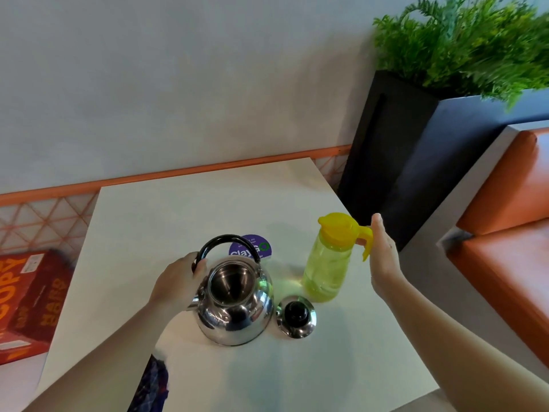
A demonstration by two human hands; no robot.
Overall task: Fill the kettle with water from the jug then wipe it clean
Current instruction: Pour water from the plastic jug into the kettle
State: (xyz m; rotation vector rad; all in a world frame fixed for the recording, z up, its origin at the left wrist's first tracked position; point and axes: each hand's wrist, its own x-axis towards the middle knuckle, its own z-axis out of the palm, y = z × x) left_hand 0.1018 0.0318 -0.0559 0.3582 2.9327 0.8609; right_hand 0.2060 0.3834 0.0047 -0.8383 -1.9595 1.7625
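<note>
A shiny steel kettle stands open-topped in the middle of the white table, its black handle upright. My left hand grips the left base of that handle. The kettle's steel lid with a black knob lies on the table just right of it. A clear jug with a yellow lid and handle holds water and stands upright to the right. My right hand is beside the jug's handle, fingers straight, touching or almost touching it. A dark checked cloth lies at the near edge under my left arm.
A round purple sticker is on the table behind the kettle. A red cardboard box sits to the left off the table. A dark planter with green plants and an orange bench seat stand to the right.
</note>
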